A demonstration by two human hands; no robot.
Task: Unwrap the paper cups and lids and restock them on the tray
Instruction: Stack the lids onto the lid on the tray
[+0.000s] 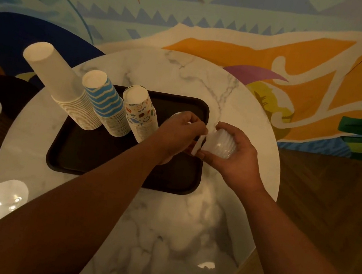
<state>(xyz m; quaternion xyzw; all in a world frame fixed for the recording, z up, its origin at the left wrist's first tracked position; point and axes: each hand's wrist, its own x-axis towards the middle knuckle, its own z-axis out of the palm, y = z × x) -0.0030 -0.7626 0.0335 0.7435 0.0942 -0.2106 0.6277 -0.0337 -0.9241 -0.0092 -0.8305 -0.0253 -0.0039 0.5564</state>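
From where I watch, three upside-down cup stacks — plain white [60,84], blue-striped [106,106] and cartoon-printed [141,114] — crowd the far-left stretch of the dark tray [100,159], just left of the left hand [177,134]. Bare tray floor lies open beneath that wrist and nearer me. To the right of the right hand [233,159], which holds a stack of lids [219,145], the marble table [172,230] runs clear to its rim — as it does between the forearms.

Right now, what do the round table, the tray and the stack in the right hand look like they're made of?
Table: marble or marble-look, grey veins, glossy glare. Tray: dark, matte, probably plastic. Lid stack: translucent ridged plastic.
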